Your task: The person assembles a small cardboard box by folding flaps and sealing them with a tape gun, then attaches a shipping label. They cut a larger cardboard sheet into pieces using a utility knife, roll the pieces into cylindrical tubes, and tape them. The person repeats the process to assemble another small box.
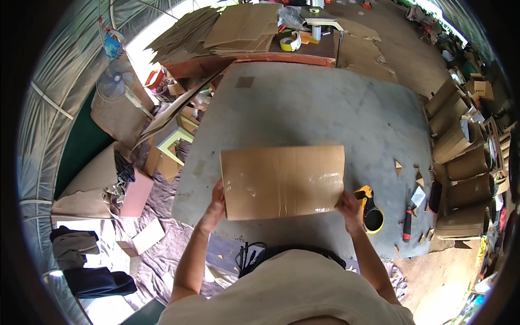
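Between my two hands is a brown cardboard box [283, 181], with shiny clear tape patches on its face. My left hand [217, 201] grips its left edge near the lower corner. At the opposite edge, my right hand [349, 207] is closed on the lower right corner. The fingers behind the cardboard are hidden. Just right of my right hand lies a yellow and black tape dispenser [371, 211] on the grey table [303, 108]. Further right is a knife with a red and black handle [407, 225] and a pale blade.
Small cardboard scraps [398, 168] lie along the table's right side. Folded cardboard sheets [463, 189] stand beyond that edge. At the far end, a second table holds flat cardboard stacks [238, 24] and a yellow tape roll [291, 41]. A fan [115, 80] and a stool [174, 138] are at left.
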Action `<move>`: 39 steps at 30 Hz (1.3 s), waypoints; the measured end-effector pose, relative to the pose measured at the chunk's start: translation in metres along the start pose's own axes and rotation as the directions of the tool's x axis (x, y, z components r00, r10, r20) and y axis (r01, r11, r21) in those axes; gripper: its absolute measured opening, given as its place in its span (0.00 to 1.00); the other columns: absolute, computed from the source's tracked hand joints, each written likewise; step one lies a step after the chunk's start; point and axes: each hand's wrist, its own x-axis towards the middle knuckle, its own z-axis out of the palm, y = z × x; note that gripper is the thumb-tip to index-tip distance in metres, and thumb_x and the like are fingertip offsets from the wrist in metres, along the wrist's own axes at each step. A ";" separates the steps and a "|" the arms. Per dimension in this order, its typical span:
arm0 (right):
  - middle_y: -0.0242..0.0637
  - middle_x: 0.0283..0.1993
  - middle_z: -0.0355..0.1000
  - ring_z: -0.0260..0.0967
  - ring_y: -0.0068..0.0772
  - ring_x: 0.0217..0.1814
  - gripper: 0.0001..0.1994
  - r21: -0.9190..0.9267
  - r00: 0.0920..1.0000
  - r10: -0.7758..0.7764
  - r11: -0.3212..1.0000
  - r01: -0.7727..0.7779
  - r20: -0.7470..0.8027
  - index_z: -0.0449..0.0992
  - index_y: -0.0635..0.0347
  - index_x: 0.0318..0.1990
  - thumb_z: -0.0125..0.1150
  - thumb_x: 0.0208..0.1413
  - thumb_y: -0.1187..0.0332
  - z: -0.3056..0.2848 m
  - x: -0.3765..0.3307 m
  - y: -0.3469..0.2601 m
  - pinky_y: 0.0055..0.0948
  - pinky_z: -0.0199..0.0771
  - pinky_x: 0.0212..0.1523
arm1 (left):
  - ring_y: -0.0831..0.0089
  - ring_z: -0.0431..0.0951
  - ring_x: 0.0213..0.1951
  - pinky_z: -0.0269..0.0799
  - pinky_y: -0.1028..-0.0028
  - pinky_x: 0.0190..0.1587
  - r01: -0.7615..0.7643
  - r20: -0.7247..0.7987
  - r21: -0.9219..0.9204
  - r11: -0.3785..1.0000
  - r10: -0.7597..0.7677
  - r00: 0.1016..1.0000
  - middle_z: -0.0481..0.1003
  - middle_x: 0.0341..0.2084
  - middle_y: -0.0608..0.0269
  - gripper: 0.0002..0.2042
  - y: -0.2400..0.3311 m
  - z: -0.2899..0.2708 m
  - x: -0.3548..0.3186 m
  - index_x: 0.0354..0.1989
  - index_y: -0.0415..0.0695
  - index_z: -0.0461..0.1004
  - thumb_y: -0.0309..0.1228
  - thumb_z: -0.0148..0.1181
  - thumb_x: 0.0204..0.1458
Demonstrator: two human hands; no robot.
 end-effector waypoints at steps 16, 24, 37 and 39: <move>0.42 0.44 0.64 0.59 0.48 0.49 0.29 -0.910 0.757 -0.557 -0.005 -0.415 -0.342 0.64 0.60 0.51 0.65 0.38 0.62 -0.040 -0.067 0.019 0.42 0.57 0.52 | 0.51 0.59 0.52 0.60 0.58 0.51 0.292 -0.701 0.523 0.801 0.210 0.681 0.58 0.49 0.46 0.52 -0.106 0.090 -0.049 0.59 0.42 0.45 0.38 0.74 0.23; 0.47 0.33 0.69 0.64 0.51 0.37 0.17 -0.927 0.764 -0.533 0.292 -0.237 -0.363 0.70 0.66 0.32 0.63 0.42 0.60 -0.066 -0.081 0.016 0.42 0.62 0.42 | 0.59 0.63 0.51 0.65 0.63 0.48 0.175 -0.498 0.776 0.606 0.418 0.760 0.56 0.54 0.54 0.38 -0.119 0.061 -0.102 0.59 0.48 0.53 0.34 0.68 0.38; 0.41 0.33 0.67 0.65 0.29 0.35 0.15 -0.146 0.996 0.023 0.989 -0.011 0.082 0.70 0.70 0.35 0.66 0.37 0.77 0.112 -0.163 -0.108 0.25 0.64 0.34 | 0.70 0.73 0.42 0.68 0.73 0.48 0.089 0.182 -0.177 0.980 -0.056 0.982 0.74 0.38 0.54 0.21 0.080 0.122 -0.070 0.42 0.32 0.71 0.40 0.57 0.49; 0.43 0.32 0.67 0.64 0.34 0.34 0.17 -0.295 0.970 -0.127 0.937 0.186 0.208 0.70 0.71 0.34 0.67 0.33 0.77 0.129 -0.159 -0.100 0.28 0.63 0.36 | 0.70 0.74 0.41 0.69 0.73 0.46 0.202 0.263 -0.346 0.916 -0.112 0.958 0.74 0.38 0.54 0.20 0.087 0.110 -0.072 0.42 0.32 0.71 0.39 0.56 0.50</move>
